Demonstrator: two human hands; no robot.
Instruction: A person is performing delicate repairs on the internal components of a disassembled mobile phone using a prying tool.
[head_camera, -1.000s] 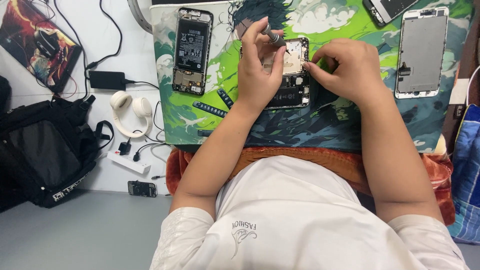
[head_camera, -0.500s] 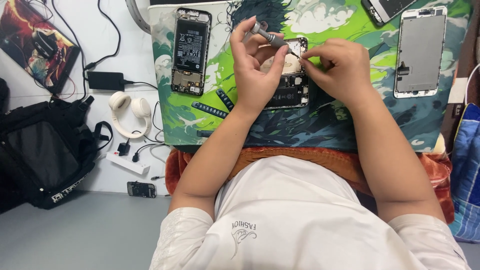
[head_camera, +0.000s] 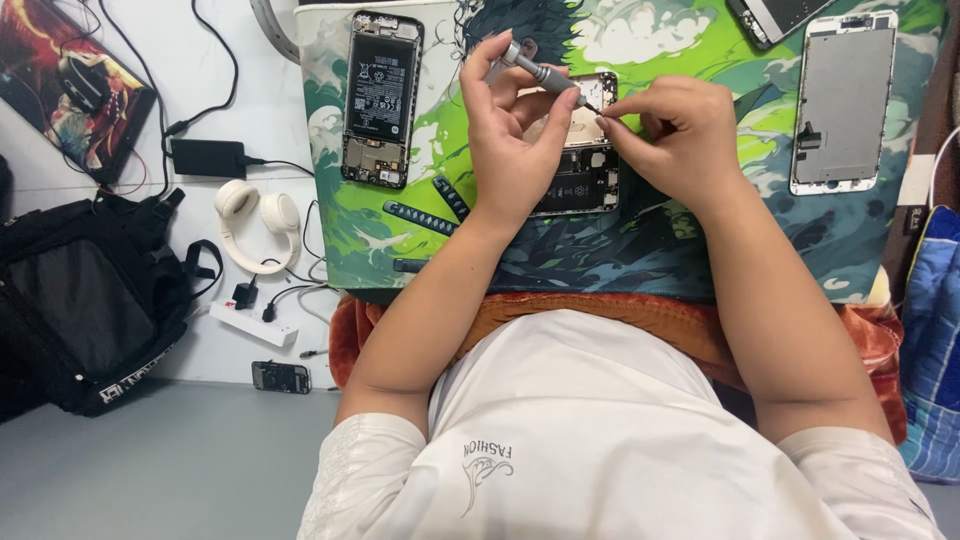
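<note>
Head view. Screwdriver (head_camera: 545, 73) is gripped in the left hand (head_camera: 515, 140), fingers closed round its barrel, and lies tilted with its tip pointing right and down, above the top edge of the opened phone (head_camera: 580, 150). Right hand (head_camera: 675, 135) is pinched shut at thumb and forefinger right at the tip; whether a screw sits between them is too small to tell. Phone lies back-open near the middle of the mat (head_camera: 640, 250), partly hidden under both hands.

Step judged: seating or lifting a small part at the driver tip. Next move calls for a steady tip and a light pinch.

Containers: a black bag (head_camera: 85, 300) lies on the floor at left, contents not visible. No tray seen on the mat. Second opened phone (head_camera: 380, 100) lies toward the mat's left edge, a screen panel (head_camera: 842, 100) near its right edge.
</note>
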